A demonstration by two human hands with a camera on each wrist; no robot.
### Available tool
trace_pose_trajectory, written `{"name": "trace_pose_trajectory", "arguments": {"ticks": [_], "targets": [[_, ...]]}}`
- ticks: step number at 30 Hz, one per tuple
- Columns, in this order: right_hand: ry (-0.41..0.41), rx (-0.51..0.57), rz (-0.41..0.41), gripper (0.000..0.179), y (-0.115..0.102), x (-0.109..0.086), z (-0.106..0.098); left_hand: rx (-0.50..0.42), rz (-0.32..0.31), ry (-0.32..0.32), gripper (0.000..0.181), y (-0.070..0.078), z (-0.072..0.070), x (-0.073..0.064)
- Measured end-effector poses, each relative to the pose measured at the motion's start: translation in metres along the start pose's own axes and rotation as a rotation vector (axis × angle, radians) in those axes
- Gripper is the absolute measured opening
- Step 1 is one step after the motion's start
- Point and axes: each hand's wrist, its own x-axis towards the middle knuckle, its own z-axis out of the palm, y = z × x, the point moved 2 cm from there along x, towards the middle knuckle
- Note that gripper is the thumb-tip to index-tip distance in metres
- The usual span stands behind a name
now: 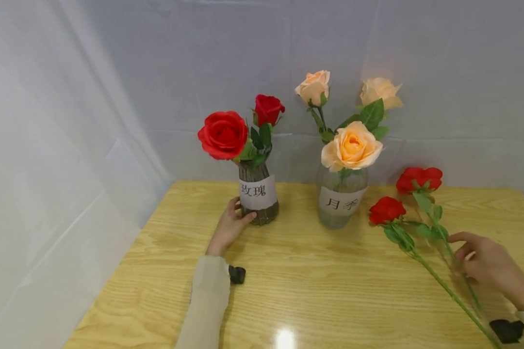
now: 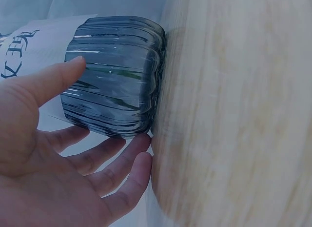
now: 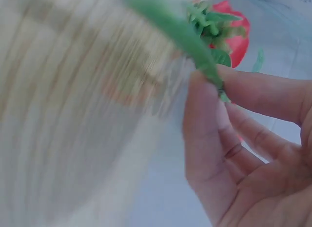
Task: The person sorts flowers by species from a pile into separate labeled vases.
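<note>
My left hand (image 1: 230, 228) holds the low part of a dark ribbed glass vase (image 2: 109, 75), thumb on its front and fingers round its side. A paper label with Chinese characters wraps this vase, and two red roses (image 1: 223, 135) stand in it. On the right, my right hand (image 1: 491, 264) pinches the green stem (image 3: 180, 34) of a red rose (image 1: 419, 180) between thumb and forefinger. Beside it another red rose (image 1: 387, 211) lies on the table, its long stem running toward the near right edge.
A clear glass vase (image 1: 334, 220) with its own paper label stands at the middle back and bears several peach roses (image 1: 352, 146). The wooden table (image 1: 314, 281) reaches back to a pale cloth backdrop (image 1: 201, 58). More pale sheeting hangs at the left.
</note>
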Motion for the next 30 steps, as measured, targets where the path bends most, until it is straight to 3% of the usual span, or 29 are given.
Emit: {"name": "trace_pose_trajectory", "arguments": {"ticks": [6, 9, 14, 20, 24, 30], "targets": [[-0.016, 0.317, 0.089, 0.052, 0.008, 0.0, -0.004, -0.003, 0.002, -0.001, 0.073, -0.001, 0.0, 0.0], [-0.02, 0.53, 0.122, 0.034, 0.015, -0.001, -0.006, -0.004, 0.001, -0.002, 0.073, 0.0, 0.0, 0.0], [-0.056, 0.886, 0.202, 0.041, 0.023, 0.0, -0.007, -0.006, -0.007, -0.003, 0.073, -0.001, 0.001, 0.001], [-0.109, 1.065, 0.271, 0.034, 0.025, -0.001, -0.004, -0.006, -0.01, -0.005, 0.073, -0.002, 0.001, 0.001], [-0.1, 1.174, 0.23, 0.036, 0.02, -0.003, -0.001, -0.008, -0.011, -0.002, 0.073, -0.003, 0.001, 0.001], [-0.012, 1.303, 0.157, 0.035, 0.014, -0.006, 0.006, -0.007, -0.01, -0.003, 0.073, -0.002, 0.001, 0.002]]}}
